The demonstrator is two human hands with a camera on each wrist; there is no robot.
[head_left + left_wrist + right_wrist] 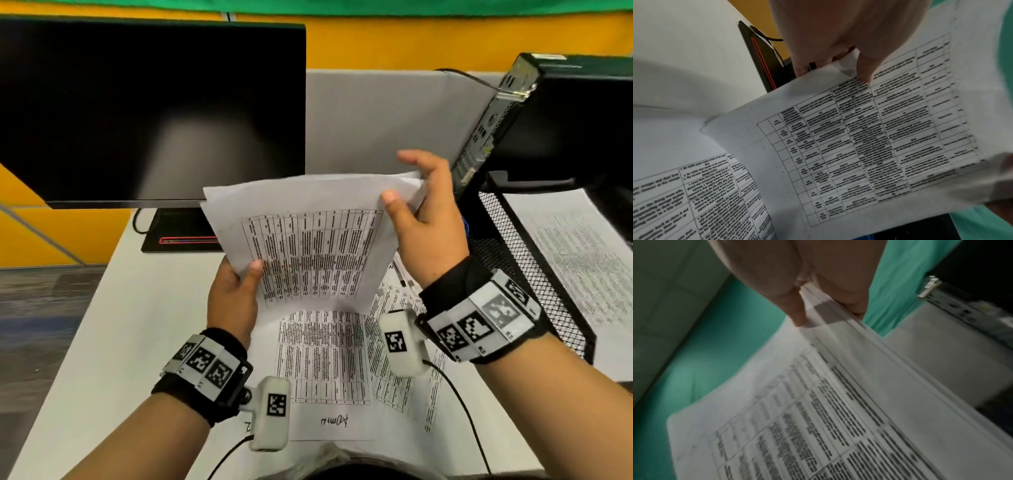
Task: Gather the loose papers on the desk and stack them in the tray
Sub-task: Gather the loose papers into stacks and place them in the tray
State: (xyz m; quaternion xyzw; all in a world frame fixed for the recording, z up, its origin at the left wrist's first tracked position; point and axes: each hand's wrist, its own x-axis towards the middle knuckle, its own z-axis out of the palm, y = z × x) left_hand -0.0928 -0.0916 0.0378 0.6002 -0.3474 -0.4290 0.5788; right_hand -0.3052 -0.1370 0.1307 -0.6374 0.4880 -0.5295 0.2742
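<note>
The sheaf of printed sheets [308,236] is held up above the worktop [113,318], its far edge short of the monitor [150,109]. The left hand [233,301] pinches its near-left corner and the right hand [424,219] pinches its far-right corner. More loose papers [325,359] lie flat below both grips, and the mesh tray [534,260], already holding a sheet, stands just right of the right grip.

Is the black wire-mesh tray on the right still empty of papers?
No, the black wire-mesh tray already holds a printed white sheet lying flat inside it.
</note>
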